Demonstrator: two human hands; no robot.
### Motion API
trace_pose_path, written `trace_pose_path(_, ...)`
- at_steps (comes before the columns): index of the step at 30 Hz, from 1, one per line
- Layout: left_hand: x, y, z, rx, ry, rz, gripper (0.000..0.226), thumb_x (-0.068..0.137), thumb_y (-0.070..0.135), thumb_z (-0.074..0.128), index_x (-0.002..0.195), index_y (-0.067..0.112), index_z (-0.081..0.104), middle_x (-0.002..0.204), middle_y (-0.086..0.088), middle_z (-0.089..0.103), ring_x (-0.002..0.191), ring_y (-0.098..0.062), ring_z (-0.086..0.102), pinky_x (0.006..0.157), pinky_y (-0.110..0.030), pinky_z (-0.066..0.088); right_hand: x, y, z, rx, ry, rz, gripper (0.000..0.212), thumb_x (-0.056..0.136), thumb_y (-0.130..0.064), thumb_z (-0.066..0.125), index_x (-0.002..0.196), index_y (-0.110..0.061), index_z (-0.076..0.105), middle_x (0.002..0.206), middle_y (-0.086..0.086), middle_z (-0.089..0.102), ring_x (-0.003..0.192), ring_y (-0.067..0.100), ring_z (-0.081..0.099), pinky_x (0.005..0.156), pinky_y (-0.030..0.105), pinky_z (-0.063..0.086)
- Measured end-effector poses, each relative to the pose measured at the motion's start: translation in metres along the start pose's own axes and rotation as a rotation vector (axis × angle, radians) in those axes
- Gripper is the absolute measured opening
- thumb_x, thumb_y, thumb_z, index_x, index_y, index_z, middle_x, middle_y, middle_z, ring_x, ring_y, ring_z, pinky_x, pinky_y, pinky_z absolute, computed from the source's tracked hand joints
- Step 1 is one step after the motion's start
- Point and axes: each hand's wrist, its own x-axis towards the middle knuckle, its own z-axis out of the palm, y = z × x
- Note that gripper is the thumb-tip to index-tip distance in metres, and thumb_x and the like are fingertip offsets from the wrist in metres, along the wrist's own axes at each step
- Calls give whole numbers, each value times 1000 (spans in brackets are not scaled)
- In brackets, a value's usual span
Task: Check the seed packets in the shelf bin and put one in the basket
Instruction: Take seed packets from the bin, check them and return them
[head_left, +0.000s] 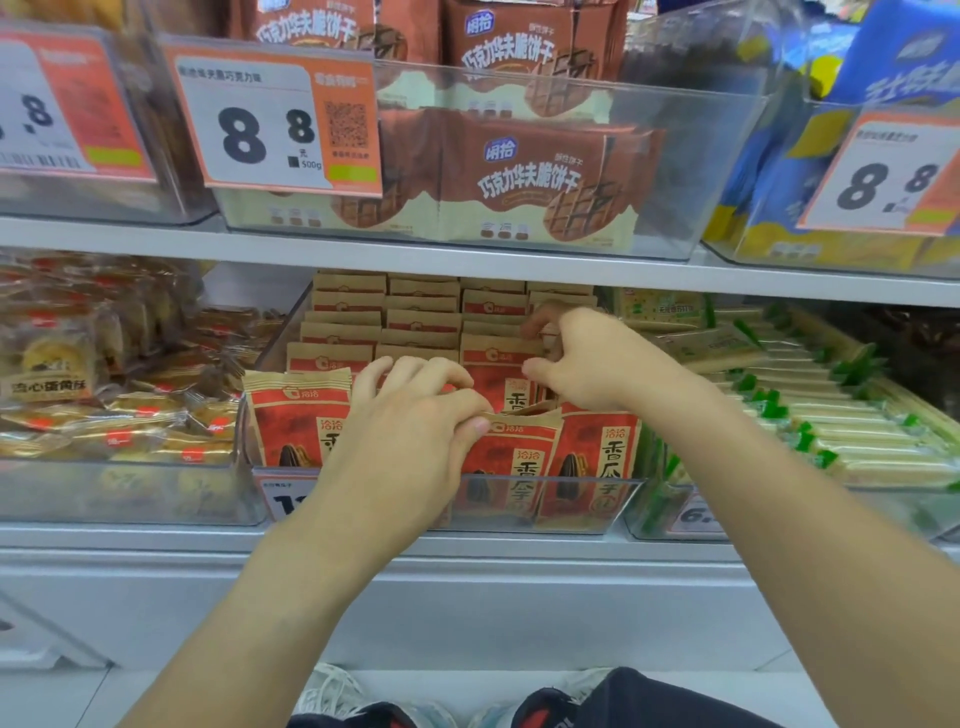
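Note:
A clear shelf bin (618, 506) on the lower shelf holds several rows of red-and-tan seed packets (296, 421) standing upright. My left hand (410, 415) pinches the top edge of a front-row seed packet (519, 457) in the middle of the bin. My right hand (587, 358) reaches further back on the right side, fingers curled among the tops of the packets behind. No basket is in view.
A clear bin of wrapped pastries (104, 395) stands to the left, a bin of green-and-white bars (831, 415) to the right. The shelf above (467, 254) carries bins of brown wafer packs (535, 171) with price tags and overhangs the seed bin closely.

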Motion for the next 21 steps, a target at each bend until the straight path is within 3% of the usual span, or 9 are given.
trace_pose_path(3, -3, -2, 2, 2, 5, -8, 27, 93, 35, 52, 98, 27, 77, 116, 1, 64, 115, -24, 56, 111, -58, 34, -2, 1, -6, 35, 40, -5, 11, 94, -27, 69, 99, -24, 60, 77, -6, 60, 71, 15, 60, 56, 24, 39)
trace_pose_path(7, -6, 1, 5, -28, 75, -20, 37, 96, 44, 43, 103, 27, 75, 121, -4, 60, 123, -24, 48, 117, -54, 25, -11, 1, -6, 64, 102, -61, 16, 94, -23, 72, 84, -28, 61, 81, -10, 60, 70, 10, 58, 56, 20, 39)
trace_pose_path(10, -8, 8, 2, -156, 151, -55, 41, 99, 48, 40, 117, 24, 68, 123, 4, 57, 122, -12, 44, 116, -47, 32, -22, 1, -4, 135, 299, -127, 14, 95, -21, 70, 86, -28, 63, 86, -11, 64, 74, 5, 61, 61, 17, 44)
trace_pose_path(14, -9, 17, -7, -427, 302, -197, 38, 102, 37, 47, 136, 22, 49, 129, 13, 53, 122, 0, 45, 103, -14, 36, -42, 2, 9, 194, 558, -420, 8, 93, -15, 73, 91, -22, 69, 81, -13, 69, 74, 1, 63, 72, 24, 53)
trace_pose_path(18, -7, 28, -18, -579, 341, -172, 45, 103, 35, 49, 146, 24, 40, 137, 15, 53, 128, 1, 48, 105, -19, 42, -65, -10, 8, 407, 904, -657, 7, 92, 0, 72, 95, -5, 72, 88, -3, 69, 80, 4, 62, 76, 15, 49)
trace_pose_path(21, -8, 41, -33, -690, 440, -93, 29, 103, 32, 49, 132, 29, 49, 123, 18, 62, 117, -1, 59, 94, -18, 49, -82, -27, -4, 624, 976, -715, 19, 93, 3, 69, 99, -13, 62, 92, -5, 64, 83, 10, 65, 74, 22, 52)
